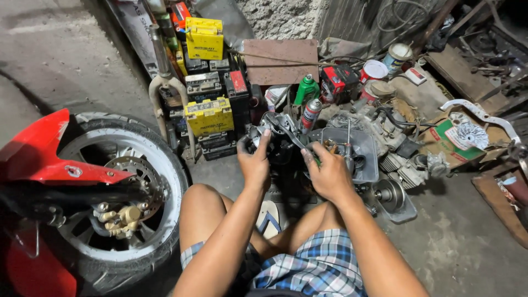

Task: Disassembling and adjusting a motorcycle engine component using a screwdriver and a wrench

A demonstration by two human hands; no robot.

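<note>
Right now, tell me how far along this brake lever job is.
Done: nothing finished shows; the motorcycle front wheel is mounted, its gold brake caliper in place. In hand: the left hand grips a dark lever assembly, and the right hand works on it with a green-handled tool, mostly hidden. Left: the assembly is off the bike, and engine parts lie loose on the floor.

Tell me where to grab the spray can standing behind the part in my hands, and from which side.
Grip the spray can around the middle of its upright round body, coming down from above and the right. Your left hand and the dark metal part crowd its left and front, the green bottle stands just behind, and your right hand is nearest that open side.
</note>
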